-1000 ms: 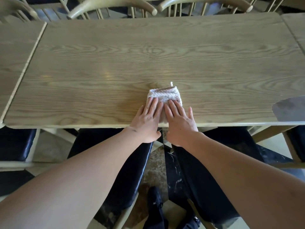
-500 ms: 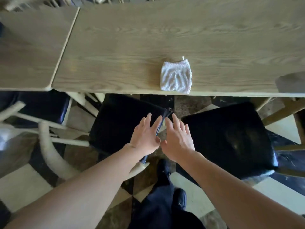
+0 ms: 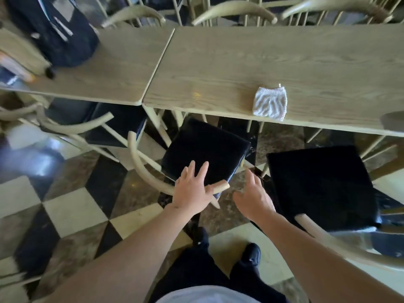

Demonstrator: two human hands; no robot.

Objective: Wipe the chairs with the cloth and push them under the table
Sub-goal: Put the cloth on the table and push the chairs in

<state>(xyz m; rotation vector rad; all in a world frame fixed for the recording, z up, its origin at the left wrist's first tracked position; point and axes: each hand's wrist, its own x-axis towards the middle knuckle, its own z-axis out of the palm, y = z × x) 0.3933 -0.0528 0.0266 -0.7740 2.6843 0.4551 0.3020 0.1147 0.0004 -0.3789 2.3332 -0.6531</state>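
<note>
Bare forearms with no sleeves; dark trousers (image 3: pixel 203 265), black shoes (image 3: pixel 252 254), and a pale shirt hem (image 3: pixel 205 295) above the trousers.

- Both bare forearms reach forward and down from the bottom of the view, roughly parallel
- Left hand (image 3: pixel 192 191) lies palm down, fingers straight and spread, thumb out to the right; it rests on a curved wooden rail
- Right hand (image 3: pixel 254 199) hangs just beside it, apart from it, fingers loosely bent and pointing forward, holding nothing
- Dark trouser legs and dark shoes show below the arms
</note>
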